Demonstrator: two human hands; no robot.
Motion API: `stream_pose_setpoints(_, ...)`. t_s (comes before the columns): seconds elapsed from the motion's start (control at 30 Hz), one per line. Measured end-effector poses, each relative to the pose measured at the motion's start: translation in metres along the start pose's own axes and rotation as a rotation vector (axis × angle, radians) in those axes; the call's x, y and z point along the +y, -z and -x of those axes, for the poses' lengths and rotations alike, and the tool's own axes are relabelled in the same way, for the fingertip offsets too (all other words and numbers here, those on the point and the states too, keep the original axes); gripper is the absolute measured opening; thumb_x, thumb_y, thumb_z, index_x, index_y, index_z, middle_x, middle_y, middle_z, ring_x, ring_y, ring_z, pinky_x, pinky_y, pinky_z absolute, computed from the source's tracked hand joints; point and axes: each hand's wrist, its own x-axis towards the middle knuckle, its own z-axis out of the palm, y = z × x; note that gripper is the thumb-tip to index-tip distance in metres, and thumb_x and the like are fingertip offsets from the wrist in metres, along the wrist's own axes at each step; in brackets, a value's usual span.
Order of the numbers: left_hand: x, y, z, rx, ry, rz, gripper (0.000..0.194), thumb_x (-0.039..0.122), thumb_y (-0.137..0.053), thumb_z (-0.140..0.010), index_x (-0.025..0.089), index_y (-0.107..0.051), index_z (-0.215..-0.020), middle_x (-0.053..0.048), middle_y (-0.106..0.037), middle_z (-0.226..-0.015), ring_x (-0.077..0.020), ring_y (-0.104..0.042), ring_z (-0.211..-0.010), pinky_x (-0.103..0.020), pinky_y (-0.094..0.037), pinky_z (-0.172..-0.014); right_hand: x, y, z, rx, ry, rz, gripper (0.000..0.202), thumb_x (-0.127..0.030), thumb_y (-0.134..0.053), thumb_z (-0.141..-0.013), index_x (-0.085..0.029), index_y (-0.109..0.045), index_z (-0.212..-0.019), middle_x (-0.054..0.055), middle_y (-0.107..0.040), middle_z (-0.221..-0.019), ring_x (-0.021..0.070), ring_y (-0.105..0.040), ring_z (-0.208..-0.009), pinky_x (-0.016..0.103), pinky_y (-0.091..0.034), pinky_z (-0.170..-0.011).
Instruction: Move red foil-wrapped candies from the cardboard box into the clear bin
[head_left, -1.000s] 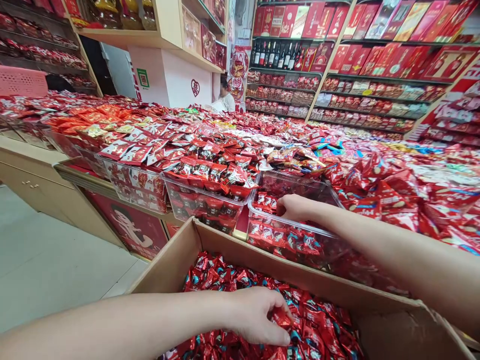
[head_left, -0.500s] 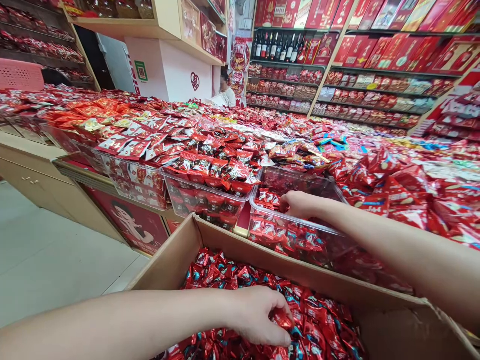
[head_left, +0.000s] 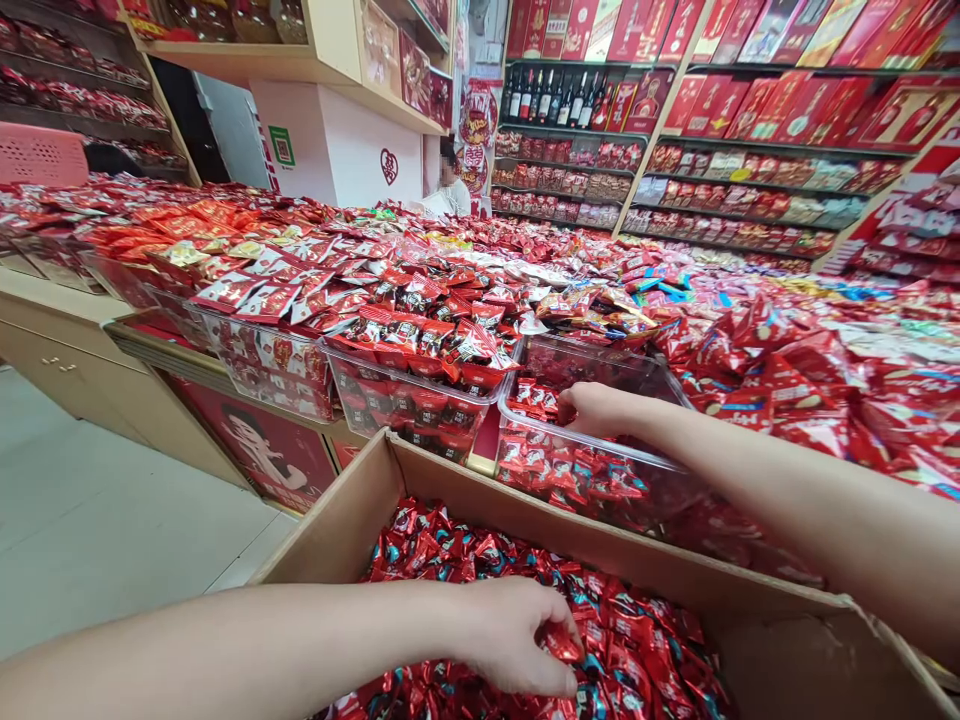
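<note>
My left hand [head_left: 517, 635] is in an open cardboard box [head_left: 465, 490], its thumb and fingers curled round a red-wrapped candy [head_left: 561, 642]. Many red and blue wrapped candies [head_left: 450, 545] lie around and under it. My right hand [head_left: 596, 410] reaches into a clear plastic bin [head_left: 645, 455] just beyond the box. Its fingertips dip behind the bin's front rim beside small red packets [head_left: 534, 395], and whatever they hold is hidden. The bin is only partly filled, with red packets along its front.
Left of the bin stands another clear bin [head_left: 409, 405] heaped with red packets. Piled candies cover the long counter, with large red packets [head_left: 787, 370] at the right. Shelves [head_left: 660, 140] with bottles and boxes stand behind. A person is partly visible at the back.
Both hands stay almost where they were. My left hand has shifted very slightly, its fingers still curled at the candy. The view has moved a little.
</note>
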Motion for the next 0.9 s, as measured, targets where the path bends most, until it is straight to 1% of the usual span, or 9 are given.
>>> stream_pose_setpoints(0.1,-0.001,-0.001,-0.002,0.001,0.004,-0.012,0.044,0.041,-0.053,-0.056,0.025,-0.056,-0.097,0.004,-0.047,-0.058,-0.0086,-0.040,-0.046,-0.019,-0.033,-0.043,0.004,-0.001,-0.002,0.032,-0.006,0.016,0.028,-0.039,-0.061,-0.061,-0.016,-0.061,-0.078,0.005,-0.063,-0.077,0.0191,-0.056,-0.070,0.023,-0.038,-0.054)
stream_pose_setpoints(0.27,-0.004,-0.003,-0.005,0.008,-0.018,-0.016,0.041,0.040,-0.054,-0.055,0.026,-0.057,-0.094,0.004,-0.049,-0.058,-0.0089,-0.041,-0.047,-0.019,-0.032,-0.043,0.006,-0.002,-0.003,0.051,-0.026,0.031,0.030,-0.042,-0.058,-0.063,-0.015,-0.061,-0.075,0.007,-0.063,-0.074,0.0209,-0.056,-0.068,0.024,-0.038,-0.052)
stream_pose_setpoints(0.47,-0.006,-0.003,-0.004,0.024,-0.022,-0.023,0.040,0.040,-0.055,-0.055,0.026,-0.057,-0.093,0.005,-0.048,-0.057,-0.0093,-0.041,-0.046,-0.019,-0.031,-0.041,0.002,-0.001,0.000,0.046,0.001,-0.002,0.029,-0.041,-0.060,-0.062,-0.017,-0.060,-0.078,0.004,-0.063,-0.076,0.0173,-0.056,-0.067,0.021,-0.038,-0.050)
stream_pose_setpoints(0.57,-0.008,-0.006,-0.006,0.016,-0.042,0.011,0.040,0.034,-0.055,-0.055,0.025,-0.056,-0.095,0.005,-0.046,-0.054,-0.0089,-0.039,-0.044,-0.020,-0.032,-0.042,0.004,-0.003,0.000,0.073,0.015,0.002,0.030,-0.041,-0.063,-0.060,-0.016,-0.061,-0.076,0.005,-0.062,-0.075,0.0180,-0.056,-0.066,0.021,-0.038,-0.049)
stream_pose_setpoints(0.6,-0.009,-0.008,-0.007,0.017,-0.058,0.066,0.042,0.030,-0.055,-0.055,0.024,-0.054,-0.097,0.005,-0.046,-0.055,-0.0082,-0.039,-0.044,-0.020,-0.033,-0.043,0.005,-0.003,-0.001,0.088,0.019,0.003,0.029,-0.042,-0.062,-0.061,-0.016,-0.061,-0.076,0.005,-0.062,-0.073,0.0178,-0.056,-0.065,0.021,-0.038,-0.049)
stream_pose_setpoints(0.67,-0.009,-0.009,-0.011,0.031,-0.108,0.273,0.048,0.023,-0.056,-0.056,0.021,-0.048,-0.103,0.004,-0.049,-0.063,-0.0066,-0.039,-0.046,-0.020,-0.035,-0.047,0.006,0.000,-0.002,0.137,0.027,0.003,0.029,-0.042,-0.057,-0.066,-0.016,-0.061,-0.076,0.004,-0.062,-0.071,0.0166,-0.056,-0.062,0.021,-0.037,-0.047)
stream_pose_setpoints(0.77,-0.005,-0.006,-0.013,0.099,-0.203,0.639,0.050,0.020,-0.061,-0.055,0.018,-0.041,-0.101,0.001,-0.053,-0.075,-0.0061,-0.045,-0.055,-0.022,-0.038,-0.057,0.001,0.017,0.002,0.253,0.056,0.014,0.022,-0.034,-0.052,-0.073,-0.015,-0.061,-0.079,0.005,-0.062,-0.072,0.0155,-0.056,-0.064,0.021,-0.038,-0.052)
stream_pose_setpoints(0.83,-0.001,0.000,-0.011,0.156,-0.255,0.775,0.044,0.019,-0.063,-0.055,0.016,-0.042,-0.093,0.000,-0.054,-0.075,-0.0068,-0.048,-0.060,-0.024,-0.039,-0.062,-0.007,0.035,0.015,0.339,0.075,0.035,0.019,-0.026,-0.046,-0.078,-0.014,-0.061,-0.077,0.006,-0.062,-0.076,0.0163,-0.055,-0.070,0.023,-0.039,-0.059)
stream_pose_setpoints(0.9,0.004,0.007,-0.007,0.204,-0.299,0.846,0.039,0.019,-0.065,-0.056,0.015,-0.043,-0.088,-0.001,-0.055,-0.075,-0.0077,-0.050,-0.064,-0.025,-0.039,-0.067,-0.019,0.051,0.039,0.445,0.112,0.042,0.021,-0.020,-0.040,-0.080,-0.014,-0.060,-0.077,0.007,-0.061,-0.079,0.0164,-0.054,-0.074,0.024,-0.038,-0.065)
